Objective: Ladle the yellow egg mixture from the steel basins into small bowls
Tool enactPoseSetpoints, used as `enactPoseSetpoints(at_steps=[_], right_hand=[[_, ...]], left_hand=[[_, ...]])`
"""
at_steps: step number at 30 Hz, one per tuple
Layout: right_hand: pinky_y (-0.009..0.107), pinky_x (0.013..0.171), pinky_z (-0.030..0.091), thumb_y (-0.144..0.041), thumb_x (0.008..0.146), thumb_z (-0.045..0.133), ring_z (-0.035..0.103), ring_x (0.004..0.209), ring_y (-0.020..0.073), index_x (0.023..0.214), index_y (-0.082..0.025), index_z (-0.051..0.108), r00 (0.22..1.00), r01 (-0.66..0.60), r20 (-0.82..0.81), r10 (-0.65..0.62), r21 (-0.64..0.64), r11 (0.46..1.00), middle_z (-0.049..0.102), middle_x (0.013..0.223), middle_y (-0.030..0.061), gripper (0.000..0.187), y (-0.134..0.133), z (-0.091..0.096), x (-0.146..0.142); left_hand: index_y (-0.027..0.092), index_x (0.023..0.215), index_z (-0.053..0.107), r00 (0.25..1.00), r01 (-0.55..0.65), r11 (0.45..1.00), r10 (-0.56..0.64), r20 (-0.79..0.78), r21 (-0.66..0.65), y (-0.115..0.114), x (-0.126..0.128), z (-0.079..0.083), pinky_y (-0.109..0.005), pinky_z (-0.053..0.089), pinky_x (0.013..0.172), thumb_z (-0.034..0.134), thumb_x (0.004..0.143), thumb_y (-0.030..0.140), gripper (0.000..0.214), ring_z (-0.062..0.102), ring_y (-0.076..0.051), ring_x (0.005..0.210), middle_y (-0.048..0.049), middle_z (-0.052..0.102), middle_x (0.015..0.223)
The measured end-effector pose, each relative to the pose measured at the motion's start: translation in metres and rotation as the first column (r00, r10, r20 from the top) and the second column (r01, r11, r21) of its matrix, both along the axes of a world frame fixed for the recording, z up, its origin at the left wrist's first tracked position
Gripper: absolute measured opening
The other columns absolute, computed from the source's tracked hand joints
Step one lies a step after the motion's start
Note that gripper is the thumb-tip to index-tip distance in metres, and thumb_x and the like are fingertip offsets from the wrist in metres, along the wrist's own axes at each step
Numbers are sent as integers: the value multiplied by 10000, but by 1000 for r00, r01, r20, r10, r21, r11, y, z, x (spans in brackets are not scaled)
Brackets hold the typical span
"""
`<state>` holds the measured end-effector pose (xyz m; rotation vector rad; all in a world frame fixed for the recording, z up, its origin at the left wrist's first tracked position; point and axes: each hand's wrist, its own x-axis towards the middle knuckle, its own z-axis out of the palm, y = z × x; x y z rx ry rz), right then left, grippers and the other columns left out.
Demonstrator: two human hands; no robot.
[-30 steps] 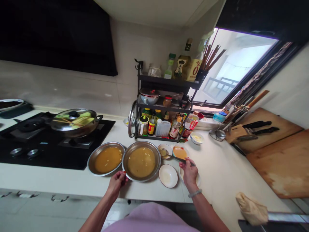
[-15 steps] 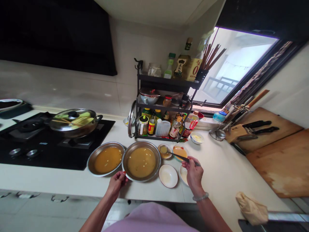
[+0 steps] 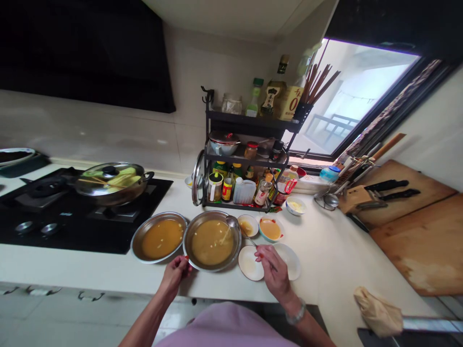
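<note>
In my right hand is the dark handle of a ladle, its small head tilted over the right edge of a metal bowl. A thin pale stream runs from the ladle into the brownish liquid, where pale bits float. My left hand pinches the near left rim of this bowl. Left of it is a second metal bowl with orange-brown liquid. On the right stand a small bowl of light brown liquid, a bowl of orange liquid, a white dish and a white bowl partly behind my hand.
A black rack of bottles and jars stands behind the bowls. A lidded pan sits on the black hob at left. Knives in a wooden block and cutting boards are at right, with a tan cloth nearer.
My right hand has swung left and nearer, carrying the ladle from above the small bowl to the metal bowl and tipping liquid out. My left hand stays at the rim.
</note>
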<state>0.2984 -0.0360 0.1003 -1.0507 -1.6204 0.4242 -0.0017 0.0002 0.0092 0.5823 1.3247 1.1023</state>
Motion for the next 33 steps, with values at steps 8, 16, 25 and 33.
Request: enactPoseSetpoints(at_steps=[8,16,25,33], right_hand=[[284,570,560,-280,903,430,631,656,148,988,-192,633,964,265,45,-264,-16,964,622,842,60,237,24,-26,34],[309,511,538,-479,810,520,631,519,183,919,-150,594,822,383,-265,-505,-400,833,641,609,22,354,37,-52,36],[273,458,533,-409,675,638,633,486,165,849,-153,582,548,332,-597,-586,-488,807,641,620,-11,315,45,-42,42],[269,467,541,-404,703,637,634,493,153,858,-141,588,572,353,-581,-578,-462,814,637,606,-9,310,41,-27,47]], left_hand=[[187,599,489,1000,-1,1000,1,-12,6,0,0,0,-214,374,471,737,499,509,418,471,-91,428,32,554,469],[185,589,483,1000,-2,1000,2,-2,13,0,1,3,-209,380,473,749,483,505,429,474,-86,428,34,555,464],[186,593,496,1000,-1,1000,1,-25,14,0,1,3,-206,370,461,730,501,486,391,472,-87,417,36,551,461],[187,595,494,1000,-1,1000,1,3,3,1,1,2,-199,363,452,744,495,471,392,469,-82,410,37,558,453]])
